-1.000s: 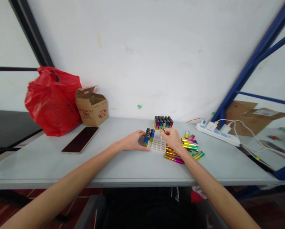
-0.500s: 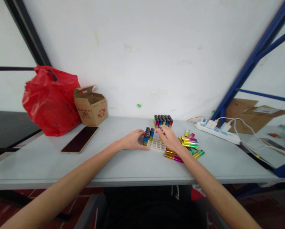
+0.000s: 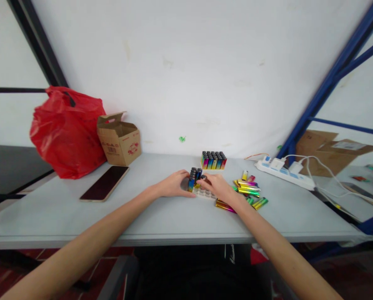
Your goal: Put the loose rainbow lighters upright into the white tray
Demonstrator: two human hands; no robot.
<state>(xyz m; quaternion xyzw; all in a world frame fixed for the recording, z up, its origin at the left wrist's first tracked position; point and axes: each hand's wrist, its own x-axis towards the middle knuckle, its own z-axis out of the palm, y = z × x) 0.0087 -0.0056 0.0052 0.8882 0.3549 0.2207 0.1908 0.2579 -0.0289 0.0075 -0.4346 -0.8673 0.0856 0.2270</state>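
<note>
My left hand (image 3: 174, 183) grips the left end of a white tray with round holes (image 3: 205, 193), its thumb at the front corner and its fingers curved behind. Several blue-and-gold lighters with black tops (image 3: 191, 183) stand upright in the holes at that end. My right hand (image 3: 216, 185) pinches another black-topped lighter (image 3: 203, 177) over the tray, close to the standing ones. Its lower part is mostly hidden by my fingers. Beside my right wrist lies a loose pile of shiny lighters (image 3: 248, 189) in gold, green and purple; my forearm covers part of it.
A block of upright lighters (image 3: 214, 160) stands behind the tray near the wall. To the left are a phone (image 3: 105, 183), an open cardboard box (image 3: 119, 141) and a red plastic bag (image 3: 66, 133). A power strip (image 3: 284, 174) with cables lies to the right.
My right hand has moved left and down with the lighter, from above the tray's back edge to the row beside the standing lighters. My left hand stays in place.
</note>
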